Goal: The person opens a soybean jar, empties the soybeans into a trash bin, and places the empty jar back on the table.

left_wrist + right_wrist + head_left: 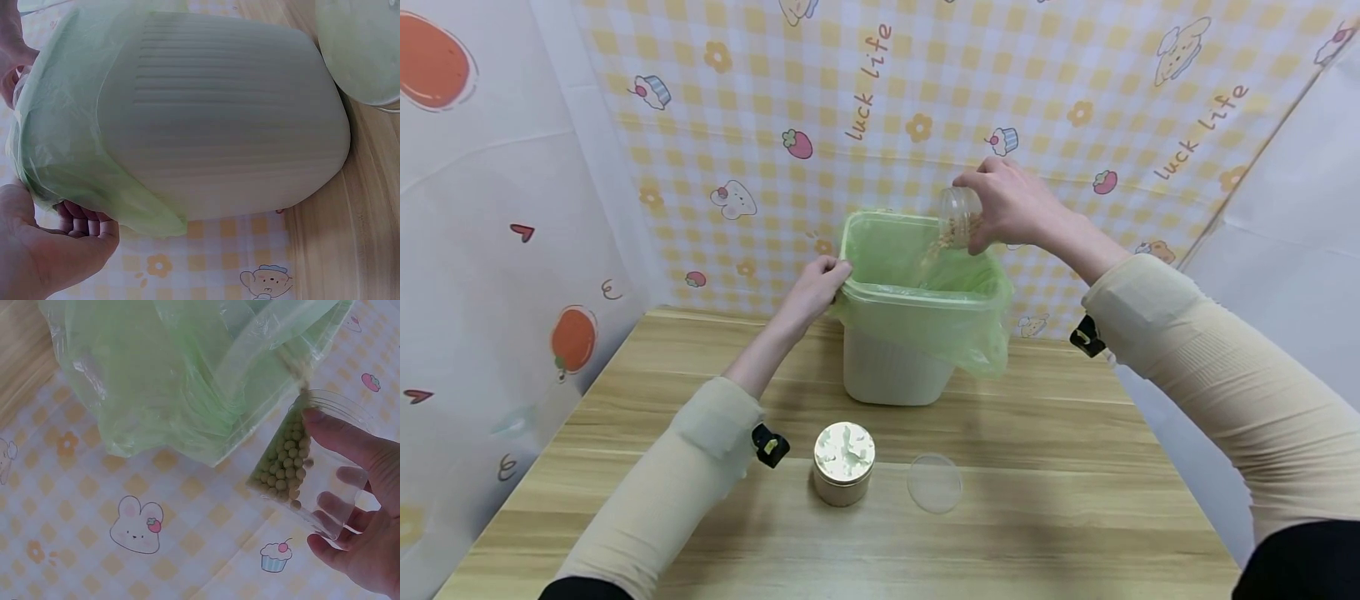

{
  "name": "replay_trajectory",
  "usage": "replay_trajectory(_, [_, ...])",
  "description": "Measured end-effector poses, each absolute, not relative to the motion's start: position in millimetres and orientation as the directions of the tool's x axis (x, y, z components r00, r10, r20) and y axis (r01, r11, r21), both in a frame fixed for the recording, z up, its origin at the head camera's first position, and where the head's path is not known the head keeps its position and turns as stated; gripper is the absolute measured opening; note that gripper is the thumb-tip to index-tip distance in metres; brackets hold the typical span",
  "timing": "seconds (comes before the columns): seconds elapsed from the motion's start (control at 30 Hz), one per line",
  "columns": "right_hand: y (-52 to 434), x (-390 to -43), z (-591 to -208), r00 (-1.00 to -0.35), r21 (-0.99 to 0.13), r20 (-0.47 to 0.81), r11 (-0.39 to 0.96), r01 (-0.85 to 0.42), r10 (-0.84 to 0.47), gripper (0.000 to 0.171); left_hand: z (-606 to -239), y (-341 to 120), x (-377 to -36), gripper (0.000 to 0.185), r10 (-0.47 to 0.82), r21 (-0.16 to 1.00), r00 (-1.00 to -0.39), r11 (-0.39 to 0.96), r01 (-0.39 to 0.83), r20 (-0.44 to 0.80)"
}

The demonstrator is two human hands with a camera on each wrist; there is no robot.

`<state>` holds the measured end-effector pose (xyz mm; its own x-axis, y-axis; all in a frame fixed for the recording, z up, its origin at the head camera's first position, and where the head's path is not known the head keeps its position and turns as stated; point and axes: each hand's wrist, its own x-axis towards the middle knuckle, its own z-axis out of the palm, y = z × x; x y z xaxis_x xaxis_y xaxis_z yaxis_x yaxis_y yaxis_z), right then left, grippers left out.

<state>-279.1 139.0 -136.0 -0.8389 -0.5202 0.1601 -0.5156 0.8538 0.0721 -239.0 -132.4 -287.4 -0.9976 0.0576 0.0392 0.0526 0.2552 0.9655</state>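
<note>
In the head view my right hand grips a clear jar tipped over a white bin lined with a light green bag. Small round tan beans lie along the jar's lower side, and some stream from its mouth into the bag. My thumb and fingers wrap round the jar in the right wrist view. At the bin's left end, my left hand holds the bag-covered rim, thumb on top and fingers curled below. The bottom of the bag is hidden.
A gold-coloured canister with a patterned top stands on the wooden table in front of the bin. To its right lies a clear round lid. Behind the bin hangs a yellow checked cloth.
</note>
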Motion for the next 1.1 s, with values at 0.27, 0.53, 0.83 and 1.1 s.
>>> replay_trajectory(0.27, [138.2, -277.9, -136.5, -0.842, 0.08, 0.16, 0.857, -0.508, -0.514, 0.094, -287.9, -133.2, -239.8, 0.033, 0.057, 0.962, -0.998, 0.267, 0.054, 0.04])
replay_trajectory(0.53, [137.5, -277.4, -136.3, -0.845, 0.085, 0.157, 0.86, -0.503, -0.51, 0.093, -288.3, -134.2, -239.9, 0.035, 0.058, 0.962, -0.997, 0.266, 0.058, 0.044])
replay_trajectory(0.83, [139.0, -277.6, -138.4, -0.837, 0.095, 0.169, 0.854, -0.511, -0.52, 0.09, -288.9, -133.7, -240.3, 0.035, 0.052, 0.962, -0.998, 0.268, 0.059, 0.047])
replay_trajectory(1.1, [141.2, -276.9, -140.1, -0.827, 0.112, 0.171, 0.844, -0.524, -0.536, 0.088, -290.0, -132.9, -240.9, 0.034, 0.048, 0.961, -0.998, 0.271, 0.06, 0.049])
